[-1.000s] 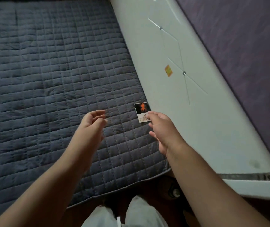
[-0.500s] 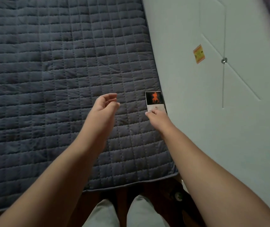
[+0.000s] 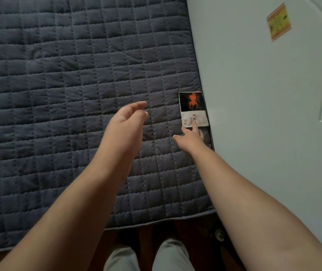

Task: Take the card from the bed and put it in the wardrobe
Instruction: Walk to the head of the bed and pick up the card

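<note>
on the bed, black-and-orange card under right hand fingertip, no closed grip

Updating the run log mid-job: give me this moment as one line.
stage: reaching card | card: flat on bed, by white panel | right hand: fingertip on card, no grip yet | left hand: open, empty

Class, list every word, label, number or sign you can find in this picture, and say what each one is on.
Nothing can be read with certainty.
Card on the bed cover: small reddish handwritten marks on its white lower part, too blurred to read.
Sticker on the white panel: yellow with an orange border, its print too small to read.
</note>
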